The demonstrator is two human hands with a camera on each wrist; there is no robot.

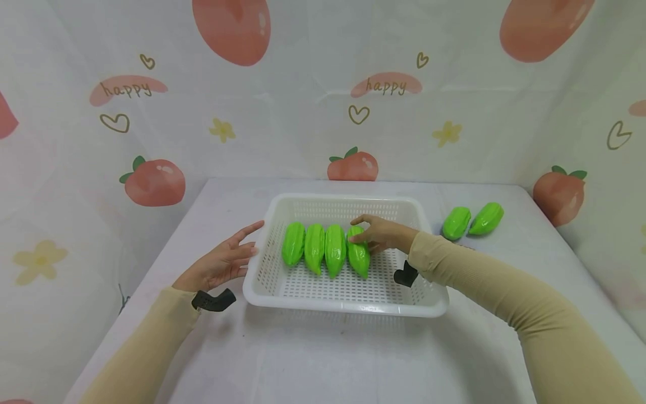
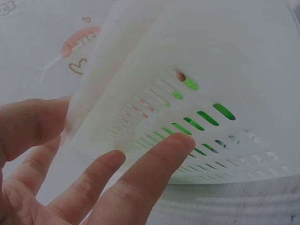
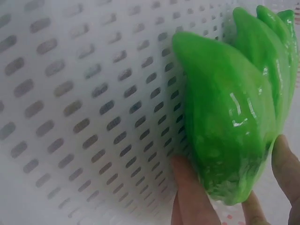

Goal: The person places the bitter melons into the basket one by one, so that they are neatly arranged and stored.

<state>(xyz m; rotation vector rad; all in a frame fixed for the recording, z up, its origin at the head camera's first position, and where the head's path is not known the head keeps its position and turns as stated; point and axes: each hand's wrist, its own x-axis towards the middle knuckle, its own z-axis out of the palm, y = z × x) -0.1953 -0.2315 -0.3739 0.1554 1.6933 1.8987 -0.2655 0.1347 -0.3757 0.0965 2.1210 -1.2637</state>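
Several glossy green ridged fruits, each with a pointed end, lie side by side in a white perforated plastic basket (image 1: 323,304). My right hand (image 1: 384,233) is inside the basket and holds the rightmost green fruit (image 1: 359,255). In the right wrist view, fingers and thumb lie on either side of this green fruit (image 3: 227,117) near its blunt end, and its pointed end faces away. At the basket's left side, my left hand (image 1: 219,264) is spread. Seen from the left wrist, its fingers (image 2: 136,183) are close to the outer wall and rim, fairly straight.
Two more green fruits, a left one (image 1: 456,223) and a right one (image 1: 487,218), lie on the white table (image 1: 303,359) beyond the basket's right side. A printed cloth backdrop (image 1: 292,123) stands behind the table and at both sides.
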